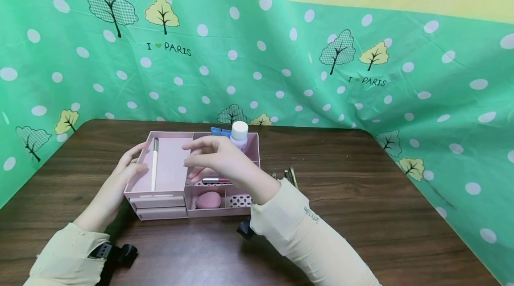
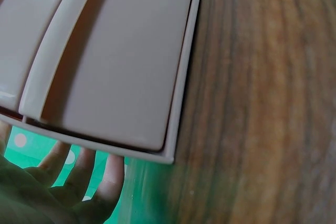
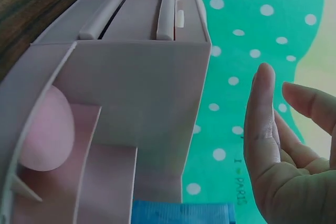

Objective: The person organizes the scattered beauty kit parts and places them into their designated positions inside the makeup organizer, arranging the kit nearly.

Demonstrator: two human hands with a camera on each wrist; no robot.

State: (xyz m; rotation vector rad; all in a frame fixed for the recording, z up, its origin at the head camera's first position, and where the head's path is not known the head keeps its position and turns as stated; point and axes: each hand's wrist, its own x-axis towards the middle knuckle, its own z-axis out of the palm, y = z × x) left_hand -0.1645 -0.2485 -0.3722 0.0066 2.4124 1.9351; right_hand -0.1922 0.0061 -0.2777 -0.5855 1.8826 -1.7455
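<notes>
A pink makeup organizer (image 1: 160, 195) with drawers stands on the table. My left hand (image 1: 113, 187) rests against its left side, thumb at the top rim; in the left wrist view the fingers (image 2: 80, 174) touch the side beside the drawer fronts. On the top tray lies a slim white stick with a grey-green end (image 1: 154, 165). Above the organizer's middle hovers my right hand (image 1: 218, 156), fingers loosely bent; the right wrist view shows the hand (image 3: 283, 156) with nothing between thumb and fingers. A pink makeup sponge (image 1: 209, 200) sits in a front compartment.
A white-capped bottle (image 1: 239, 130) and a blue tube (image 1: 220, 131) stand in the rear compartment. A dark pink pen-like item (image 1: 216, 180) lies in the middle one. Several brushes (image 1: 293, 176) lie right of the organizer, partly behind my right sleeve. A green polka-dot cloth (image 1: 257, 76) hangs behind the table.
</notes>
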